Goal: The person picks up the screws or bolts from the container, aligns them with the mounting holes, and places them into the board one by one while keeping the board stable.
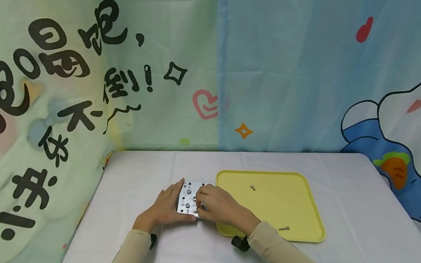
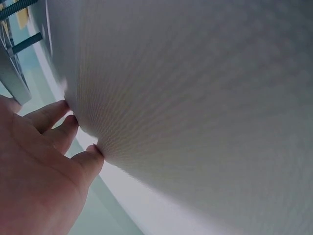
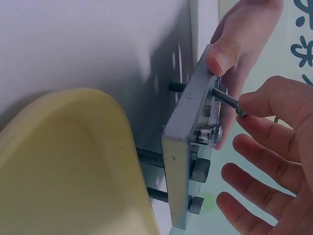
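Note:
A flat silver metal plate [image 1: 188, 195] with several holes and bolts lies left of the yellow tray. My left hand [image 1: 166, 207] holds it by its left side, with the thumb on the near edge; in the left wrist view the other fingers [image 2: 63, 132] touch the white cloth. With thumb and forefinger my right hand [image 3: 274, 147] pinches the head of a threaded bolt [image 3: 226, 99], whose shank slants into the plate's face. Other bolts [image 3: 200, 170] pass through the plate and stick out underneath.
The yellow tray [image 1: 294, 207] stands right beside the plate, its rim close to the bolts. On it lie one bolt [image 1: 252, 187] near the back and another bolt [image 1: 284, 228] near the front. A white cloth [image 1: 358, 219] covers the table; printed curtains [image 1: 284, 80] hang behind.

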`<state>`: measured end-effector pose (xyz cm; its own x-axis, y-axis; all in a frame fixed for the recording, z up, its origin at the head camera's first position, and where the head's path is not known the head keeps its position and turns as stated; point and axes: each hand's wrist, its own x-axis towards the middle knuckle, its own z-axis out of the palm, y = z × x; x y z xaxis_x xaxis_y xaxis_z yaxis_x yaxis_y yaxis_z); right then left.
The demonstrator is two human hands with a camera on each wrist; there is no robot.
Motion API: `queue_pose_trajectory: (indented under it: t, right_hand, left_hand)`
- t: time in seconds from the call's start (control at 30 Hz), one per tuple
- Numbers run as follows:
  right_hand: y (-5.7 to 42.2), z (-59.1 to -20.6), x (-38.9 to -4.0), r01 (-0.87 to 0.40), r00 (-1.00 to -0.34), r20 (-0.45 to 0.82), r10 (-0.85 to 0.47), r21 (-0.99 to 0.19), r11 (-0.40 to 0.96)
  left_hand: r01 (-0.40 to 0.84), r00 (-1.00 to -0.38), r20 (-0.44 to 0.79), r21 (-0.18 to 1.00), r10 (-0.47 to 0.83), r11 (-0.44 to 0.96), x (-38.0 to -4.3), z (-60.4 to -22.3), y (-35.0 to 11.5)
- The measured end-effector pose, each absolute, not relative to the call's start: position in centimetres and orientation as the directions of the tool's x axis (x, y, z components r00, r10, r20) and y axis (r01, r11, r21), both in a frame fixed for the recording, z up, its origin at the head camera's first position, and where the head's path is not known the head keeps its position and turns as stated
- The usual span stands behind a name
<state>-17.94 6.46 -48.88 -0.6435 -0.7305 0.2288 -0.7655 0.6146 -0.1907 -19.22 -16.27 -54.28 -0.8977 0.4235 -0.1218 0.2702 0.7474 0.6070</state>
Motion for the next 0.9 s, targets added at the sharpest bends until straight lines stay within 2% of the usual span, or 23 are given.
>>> queue_pose_trajectory:
  t: [0.57, 0.9]
  right_hand:
    - [5.9, -48.6, -17.9, -0.762, -0.648, 0.192, -0.737, -0.184, 0.621]
    - [7.7, -47.7, -17.2, -0.749, -0.663, 0.241, -0.709, -0.205, 0.630]
  left_hand:
    - [0.264, -0.898, -0.128, 0.608, 0.421, 0.749, -19.3, -54.3, -16.1]
    - [0.252, -0.900, -0.141, 0.606, 0.414, 0.755, -19.2, -54.2, -16.2]
